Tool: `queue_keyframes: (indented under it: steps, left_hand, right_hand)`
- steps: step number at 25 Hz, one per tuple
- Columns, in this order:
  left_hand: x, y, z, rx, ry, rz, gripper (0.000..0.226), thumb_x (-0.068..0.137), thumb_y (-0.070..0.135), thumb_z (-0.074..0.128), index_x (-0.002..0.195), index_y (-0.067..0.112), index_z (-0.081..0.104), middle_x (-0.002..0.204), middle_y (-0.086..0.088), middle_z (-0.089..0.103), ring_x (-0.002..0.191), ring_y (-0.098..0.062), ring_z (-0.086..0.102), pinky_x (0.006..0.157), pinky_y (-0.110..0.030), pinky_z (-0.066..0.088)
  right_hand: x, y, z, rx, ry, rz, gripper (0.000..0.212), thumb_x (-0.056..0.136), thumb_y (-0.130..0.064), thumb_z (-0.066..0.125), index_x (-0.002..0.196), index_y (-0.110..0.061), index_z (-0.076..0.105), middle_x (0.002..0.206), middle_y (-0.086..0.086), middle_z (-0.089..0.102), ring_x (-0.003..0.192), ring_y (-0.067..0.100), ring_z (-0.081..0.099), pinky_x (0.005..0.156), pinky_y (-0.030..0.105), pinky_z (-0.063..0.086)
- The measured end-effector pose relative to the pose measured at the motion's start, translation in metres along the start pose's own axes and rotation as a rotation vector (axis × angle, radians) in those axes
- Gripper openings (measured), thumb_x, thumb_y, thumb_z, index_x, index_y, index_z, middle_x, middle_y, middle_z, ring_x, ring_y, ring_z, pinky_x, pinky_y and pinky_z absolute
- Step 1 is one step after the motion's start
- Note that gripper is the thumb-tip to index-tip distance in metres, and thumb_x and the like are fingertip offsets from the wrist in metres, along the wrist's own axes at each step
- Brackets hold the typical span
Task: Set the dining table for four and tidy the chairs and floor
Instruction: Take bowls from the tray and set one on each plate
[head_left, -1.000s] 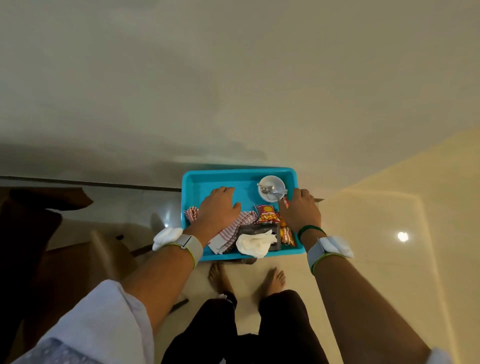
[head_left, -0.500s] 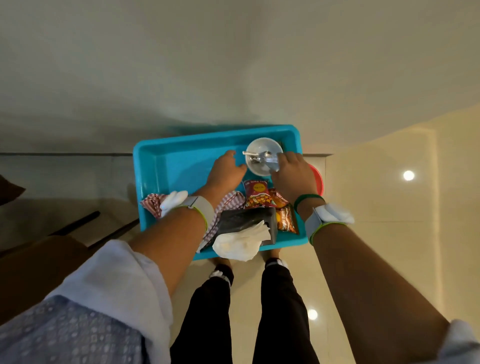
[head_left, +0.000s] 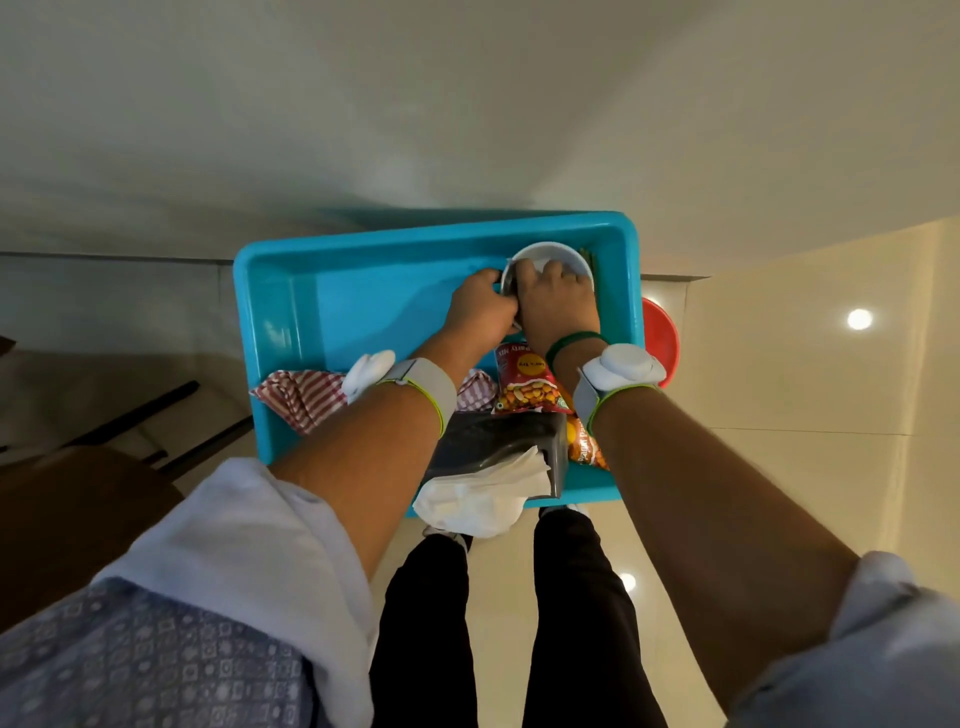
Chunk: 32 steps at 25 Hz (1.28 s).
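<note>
A turquoise tray (head_left: 363, 312) sits in front of me over my legs. In its far right corner stands a white bowl (head_left: 569, 254). My right hand (head_left: 558, 306) reaches into the bowl with fingers curled over the metal spoons (head_left: 508, 280) at its left rim. My left hand (head_left: 480, 309) presses against the right one, and its curled fingers close on the same spoons. Most of the cutlery is hidden by both hands.
The tray's near side holds a red-checked cloth (head_left: 296, 397), red snack packets (head_left: 527, 382) and a dark tissue box (head_left: 498, 441) with white tissue (head_left: 478, 493) spilling out. A red stool (head_left: 660, 338) shows under the tray's right edge. A wall is ahead; dark wooden furniture (head_left: 78, 499) is on the left.
I have come closer to the tray. Both hands moved forward from the tray's near items to the bowl and closed together on the spoons.
</note>
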<state>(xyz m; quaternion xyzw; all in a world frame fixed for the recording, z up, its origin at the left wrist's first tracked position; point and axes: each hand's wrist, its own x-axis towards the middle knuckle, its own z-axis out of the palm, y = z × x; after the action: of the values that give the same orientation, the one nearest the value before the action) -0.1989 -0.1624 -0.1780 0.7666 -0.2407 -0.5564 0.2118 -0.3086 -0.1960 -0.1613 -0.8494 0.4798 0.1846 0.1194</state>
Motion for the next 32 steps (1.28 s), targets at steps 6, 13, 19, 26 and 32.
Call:
queue_keyframes:
  steps: [6,13,19,26,32]
  left_hand:
    - [-0.007,-0.005,-0.007,-0.042,0.017,0.002,0.04,0.076,0.009,0.066,0.114,0.02,0.067,0.094,-0.011,0.075,0.083,-0.029,0.074,0.074,-0.049,0.064]
    - [-0.026,-0.007,-0.021,-0.065,0.181,-0.02,0.038,0.079,0.015,0.069,0.117,0.019,0.068,0.096,-0.009,0.073,0.086,-0.028,0.072,0.076,-0.047,0.063]
    - [-0.053,-0.006,-0.059,-0.11,0.319,-0.054,0.038,0.081,0.015,0.071,0.119,0.014,0.068,0.109,-0.013,0.072,0.094,-0.033,0.07,0.081,-0.048,0.062]
    - [-0.087,-0.045,-0.113,-0.005,0.498,-0.164,0.035,0.087,0.01,0.064,0.122,0.006,0.065,0.122,-0.017,0.069,0.112,-0.038,0.064,0.092,-0.043,0.053]
    - [-0.089,-0.072,-0.137,-0.105,0.498,-0.231,0.038,0.092,0.01,0.06,0.129,0.008,0.065,0.126,-0.013,0.069,0.114,-0.034,0.064,0.096,-0.037,0.053]
  right_hand:
    - [0.006,0.003,0.004,-0.099,-0.039,-0.099,0.033,0.1,-0.027,0.045,0.121,-0.002,0.047,0.116,0.024,0.063,0.104,0.041,0.061,0.086,0.046,0.05]
    - [0.0,-0.016,-0.005,-0.186,-0.022,-0.165,0.024,0.095,-0.025,0.052,0.109,-0.005,0.054,0.093,0.018,0.069,0.082,0.035,0.068,0.064,0.039,0.054]
    - [-0.013,-0.039,-0.029,-0.235,0.064,-0.292,0.028,0.091,-0.018,0.032,0.11,-0.006,0.049,0.093,0.018,0.07,0.096,0.037,0.059,0.077,0.043,0.045]
    - [-0.013,-0.059,-0.033,-0.114,0.188,-0.108,0.023,0.093,-0.016,0.041,0.112,-0.006,0.05,0.093,0.019,0.068,0.095,0.038,0.057,0.078,0.046,0.042]
    - [0.019,-0.035,0.003,-0.074,-0.109,-0.044,0.035,0.097,-0.015,0.044,0.128,-0.002,0.044,0.12,0.027,0.058,0.11,0.048,0.055,0.089,0.053,0.044]
